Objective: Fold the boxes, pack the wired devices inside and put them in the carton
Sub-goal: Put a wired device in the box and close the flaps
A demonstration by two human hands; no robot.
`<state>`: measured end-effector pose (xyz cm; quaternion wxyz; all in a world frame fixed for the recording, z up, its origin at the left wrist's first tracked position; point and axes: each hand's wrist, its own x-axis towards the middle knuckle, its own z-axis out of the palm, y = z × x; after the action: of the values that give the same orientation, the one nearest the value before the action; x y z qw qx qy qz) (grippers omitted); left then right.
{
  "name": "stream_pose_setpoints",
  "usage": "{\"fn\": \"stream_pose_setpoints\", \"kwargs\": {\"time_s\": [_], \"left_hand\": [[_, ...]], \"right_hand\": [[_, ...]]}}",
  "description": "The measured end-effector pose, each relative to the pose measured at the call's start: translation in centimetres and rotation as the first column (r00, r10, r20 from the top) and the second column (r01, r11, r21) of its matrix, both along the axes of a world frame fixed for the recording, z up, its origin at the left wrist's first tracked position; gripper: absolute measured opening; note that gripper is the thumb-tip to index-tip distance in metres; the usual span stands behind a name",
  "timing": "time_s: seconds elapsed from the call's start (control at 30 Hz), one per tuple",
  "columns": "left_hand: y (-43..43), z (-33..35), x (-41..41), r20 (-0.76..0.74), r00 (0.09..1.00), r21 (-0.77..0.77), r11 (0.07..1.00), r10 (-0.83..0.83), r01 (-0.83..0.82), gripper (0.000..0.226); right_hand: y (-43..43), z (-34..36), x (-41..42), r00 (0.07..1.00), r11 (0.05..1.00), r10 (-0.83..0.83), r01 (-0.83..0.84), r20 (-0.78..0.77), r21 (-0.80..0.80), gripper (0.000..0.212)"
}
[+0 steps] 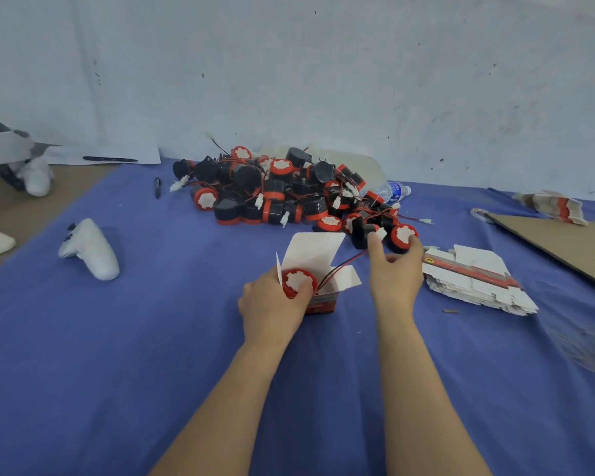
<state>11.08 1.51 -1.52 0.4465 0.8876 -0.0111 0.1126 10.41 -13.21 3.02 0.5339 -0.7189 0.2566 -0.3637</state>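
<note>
Red-capped device (299, 282) stands cap-up in open box (318, 259), left hand (272, 304) gripping.

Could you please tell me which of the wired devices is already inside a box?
The device held by the left hand, sitting in the open box; all the others lie loose on the cloth, in the pile.

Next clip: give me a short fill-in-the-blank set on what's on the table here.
The left hand holds a device with a ____ cap in the open box.
The stack of flat boxes lies to the ____ of the right hand.
The white controller lies on the ____ cloth.
Missing: red; right; blue.
</note>
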Motion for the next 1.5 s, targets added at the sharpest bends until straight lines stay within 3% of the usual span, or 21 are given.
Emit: {"fn": "stream_pose_setpoints", "kwargs": {"time_s": [0.17,0.3,0.37,0.53,0.7,0.83,0.97,1.07,1.23,1.5], "left_hand": [[0.0,0.1,-0.1,-0.001,1.0,-0.027,0.999,-0.022,0.022,0.037],[-0.1,0.1,0.0,0.02,1.0,-0.001,1.0,0.02,-0.02,0.043],[0.0,0.0,0.1,0.018,1.0,-0.058,0.998,0.012,-0.011,0.045],[0.0,-0.1,0.1,0.022,1.0,-0.144,0.989,-0.021,0.024,0.047],[0.0,-0.2,0.1,0.044,0.999,-0.133,0.991,-0.023,0.028,0.045],[0.0,-0.2,0.1,0.043,0.999,-0.134,0.991,-0.024,0.03,0.046],[0.1,-0.4,0.2,0.045,0.998,-0.127,0.991,-0.032,0.038,0.034],[0.0,-0.5,0.3,0.046,0.999,-0.126,0.991,-0.03,0.035,0.026],[0.1,-0.4,0.4,0.03,0.999,-0.119,0.993,-0.012,0.016,0.033],[0.0,-0.2,0.4,0.01,1.0,-0.11,0.994,-0.006,0.007,0.041]], "right_hand": [[-0.7,0.9,1.2,0.999,0.999,0.006,-0.009,-0.04,-0.053,0.031],[-0.8,1.3,1.2,1.0,1.0,-0.012,0.012,-0.018,0.001,0.046],[-1.0,1.6,1.3,0.999,1.0,-0.003,0.002,-0.042,-0.013,0.051],[-1.2,2.2,1.7,0.994,0.99,-0.011,-0.004,-0.108,-0.142,0.018],[-1.0,2.0,1.4,0.989,0.985,-0.039,0.014,-0.145,-0.174,0.048],[-0.5,1.7,1.6,0.981,0.977,0.009,-0.05,-0.192,-0.209,0.029],[0.0,2.0,1.3,0.992,0.968,0.022,-0.052,-0.123,-0.245,0.017],[0.1,2.4,0.5,0.992,0.972,0.104,-0.115,-0.066,-0.203,0.019],[0.0,2.9,-1.2,0.986,0.983,0.163,-0.159,0.03,-0.087,0.008],[1.2,1.9,-2.1,0.992,0.973,0.119,-0.109,0.037,-0.202,0.018]]}}
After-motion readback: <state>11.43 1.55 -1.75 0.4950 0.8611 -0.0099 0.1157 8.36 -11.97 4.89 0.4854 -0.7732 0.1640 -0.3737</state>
